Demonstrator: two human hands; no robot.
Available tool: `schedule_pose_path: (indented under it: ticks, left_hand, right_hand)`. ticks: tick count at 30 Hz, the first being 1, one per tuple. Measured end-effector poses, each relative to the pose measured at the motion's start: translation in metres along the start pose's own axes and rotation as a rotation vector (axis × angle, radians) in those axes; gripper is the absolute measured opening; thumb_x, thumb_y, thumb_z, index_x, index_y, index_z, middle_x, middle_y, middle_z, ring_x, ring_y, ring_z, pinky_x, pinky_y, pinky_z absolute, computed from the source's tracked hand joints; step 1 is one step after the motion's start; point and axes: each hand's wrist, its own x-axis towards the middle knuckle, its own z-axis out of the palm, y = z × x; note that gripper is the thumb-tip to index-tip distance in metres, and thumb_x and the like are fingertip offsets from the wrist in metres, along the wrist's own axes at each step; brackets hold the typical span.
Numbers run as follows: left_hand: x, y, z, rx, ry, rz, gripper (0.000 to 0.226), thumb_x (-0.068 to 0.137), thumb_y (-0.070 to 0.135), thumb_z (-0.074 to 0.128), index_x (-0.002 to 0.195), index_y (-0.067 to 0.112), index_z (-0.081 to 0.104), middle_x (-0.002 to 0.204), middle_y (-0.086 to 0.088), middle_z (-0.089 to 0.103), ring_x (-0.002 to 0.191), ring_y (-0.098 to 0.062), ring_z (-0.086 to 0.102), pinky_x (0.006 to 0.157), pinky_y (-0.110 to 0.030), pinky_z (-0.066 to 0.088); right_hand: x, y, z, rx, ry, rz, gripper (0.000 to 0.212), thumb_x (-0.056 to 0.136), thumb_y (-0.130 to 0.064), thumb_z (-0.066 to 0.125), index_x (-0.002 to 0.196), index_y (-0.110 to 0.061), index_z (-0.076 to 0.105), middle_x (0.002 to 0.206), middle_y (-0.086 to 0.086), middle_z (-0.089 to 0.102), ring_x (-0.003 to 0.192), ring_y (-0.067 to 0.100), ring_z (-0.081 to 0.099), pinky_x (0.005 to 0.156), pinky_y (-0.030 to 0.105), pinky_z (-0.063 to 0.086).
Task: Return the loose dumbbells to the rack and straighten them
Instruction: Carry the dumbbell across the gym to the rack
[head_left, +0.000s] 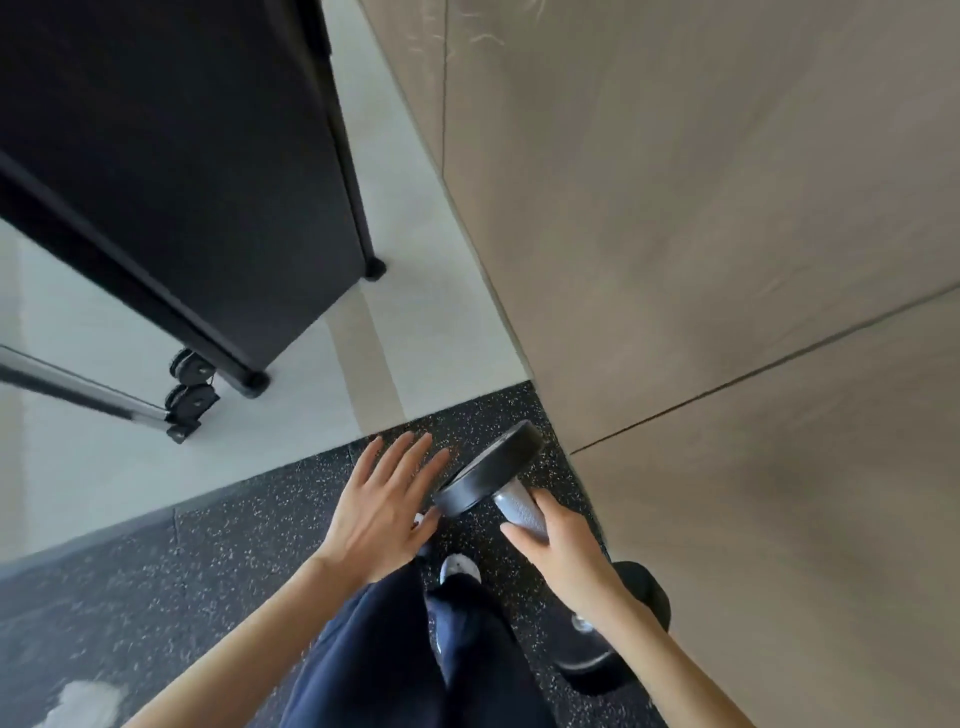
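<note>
Two hands: the left hand (382, 501) and the right hand (563, 551) are seen near the middle of the head view, apart, with one head of the held dumbbell (491, 467) between them.
Left hand: it is held flat, fingers straight and spread, and nothing is gripped; whether its thumb touches the black head cannot be told.
Right hand: its fingers are wrapped round the knurled grey handle (519, 512).
Held dumbbell: it is held tilted over the floor mat (234, 561), its round black head pointed far and left; the other end is hidden behind the right hand.
Second dumbbell (644, 590): it is laid on the floor mat at the near right, close to the wall (727, 234), and is partly covered by the right forearm (649, 642).
Floor mat: black speckled rubber is spread across the near part; a pale floor (156, 467) is met at its far edge.
Black stand (182, 182): it is set on small feet on the pale floor at the far left.
Silver bar (78, 387): it is seen at the left, ending in black wheels (191, 397) just beside the stand's near foot.
Legs: dark blue trousers (384, 660) and a pale shoe (460, 566) are seen between the two arms.
</note>
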Motion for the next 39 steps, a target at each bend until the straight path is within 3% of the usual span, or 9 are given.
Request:
schedule_pose_path:
  ticks: [6,9,12,17,20,23,31,39]
  left_hand:
    - [-0.090,-0.001,0.016,-0.086,0.053,-0.400,0.060,0.086,0.048,0.037,0.134,0.015,0.052,0.137,-0.011,0.052,0.126,-0.031,0.048,0.106,-0.052,0.035]
    - [-0.145,-0.002,0.023,-0.130,0.104,-0.596,0.060,0.085,0.047,0.037,0.132,0.014,0.054,0.136,-0.012,0.053,0.125,-0.032,0.049,0.107,-0.049,0.030]
    - [-0.196,0.004,0.030,-0.170,0.140,-0.765,0.060,0.084,0.046,0.038,0.130,0.013,0.056,0.134,-0.012,0.055,0.124,-0.032,0.051,0.105,-0.050,0.036]
    - [-0.266,0.013,0.043,-0.240,0.155,-1.017,0.060,0.084,0.047,0.037,0.131,0.016,0.055,0.136,-0.009,0.054,0.126,-0.029,0.049,0.107,-0.047,0.034]
    - [-0.312,0.009,0.053,-0.286,0.213,-1.169,0.059,0.086,0.047,0.036,0.131,0.015,0.055,0.135,-0.011,0.054,0.126,-0.029,0.049,0.108,-0.046,0.028]
    - [-0.364,-0.003,0.062,-0.319,0.237,-1.298,0.060,0.085,0.047,0.035,0.131,0.014,0.055,0.135,-0.010,0.054,0.126,-0.029,0.049,0.107,-0.048,0.034]
    - [-0.513,-0.054,0.075,-0.308,0.302,-1.508,0.060,0.089,0.046,0.036,0.139,0.014,0.046,0.142,-0.012,0.046,0.133,-0.030,0.039,0.111,-0.049,0.027]
    - [-0.606,-0.084,0.076,-0.270,0.380,-1.667,0.059,0.090,0.045,0.040,0.142,0.016,0.041,0.145,-0.011,0.042,0.136,-0.028,0.035,0.113,-0.048,0.024]
  right_hand:
    - [0.004,-0.016,0.019,-0.147,-0.214,-0.128,0.025,0.086,-0.033,0.064,0.105,-0.017,0.057,0.086,-0.007,0.066,0.074,0.006,0.061,0.063,0.012,0.042]
    - [0.010,-0.034,0.037,-0.213,-0.361,-0.185,0.030,0.086,-0.032,0.064,0.113,-0.019,0.057,0.097,-0.006,0.068,0.087,0.008,0.064,0.078,0.021,0.048]
    - [0.014,-0.058,0.063,-0.317,-0.499,-0.262,0.028,0.086,-0.034,0.064,0.109,-0.019,0.057,0.097,-0.003,0.068,0.089,0.011,0.064,0.083,0.031,0.051]
    - [0.014,-0.106,0.122,-0.426,-0.679,-0.375,0.016,0.085,-0.035,0.065,0.095,-0.029,0.054,0.088,-0.010,0.066,0.079,0.002,0.063,0.075,0.027,0.050]
    - [0.006,-0.142,0.174,-0.493,-0.771,-0.466,0.017,0.084,-0.038,0.065,0.095,-0.031,0.054,0.086,-0.010,0.066,0.076,0.003,0.062,0.069,0.025,0.046]
    - [-0.012,-0.180,0.234,-0.536,-0.847,-0.556,0.021,0.084,-0.039,0.066,0.099,-0.029,0.054,0.085,-0.010,0.066,0.075,0.006,0.062,0.067,0.026,0.045]
    - [-0.079,-0.269,0.382,-0.608,-1.005,-0.665,0.021,0.085,-0.036,0.064,0.100,-0.031,0.052,0.071,-0.008,0.063,0.052,0.005,0.055,0.053,0.023,0.043]
    - [-0.134,-0.349,0.486,-0.529,-1.081,-0.697,0.020,0.084,-0.032,0.067,0.088,-0.040,0.049,0.071,-0.003,0.066,0.045,-0.001,0.055,0.044,0.012,0.043]
